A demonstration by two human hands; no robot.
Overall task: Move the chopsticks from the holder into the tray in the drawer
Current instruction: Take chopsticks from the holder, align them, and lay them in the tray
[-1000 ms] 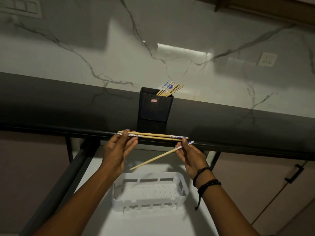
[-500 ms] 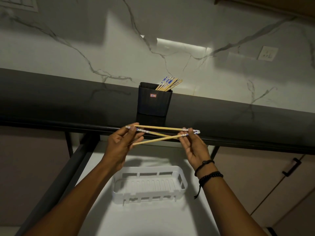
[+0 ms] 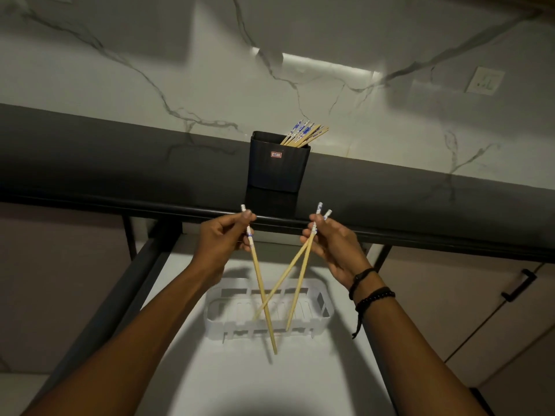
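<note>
Three chopsticks (image 3: 281, 280) are in my hands and none lies in the tray (image 3: 214, 322) yet, so I'd call this the first load, not yet set down. My left hand (image 3: 220, 238) pinches a single chopstick (image 3: 258, 271) near its blue-patterned top, fingers curled round it; my right hand (image 3: 333, 244) pinches a pair (image 3: 300, 280) the same way, their tops poking out above my fingers. All three hang tip-down over the white tray, which sits on the pale floor of the open drawer (image 3: 270, 385) below the counter edge. The single one crosses one of the pair in the view, and its tip shows past the tray's near wall (whether any tip touches the tray or the drawer floor I cannot tell). Up on the dark counter (image 3: 120, 163) the black holder (image 3: 277, 166) has a bunch of chopsticks (image 3: 303, 134) leaning out of its right corner. By my reckoning little is done: these three need laying flat in the tray, then several more trips for the rest.
</note>
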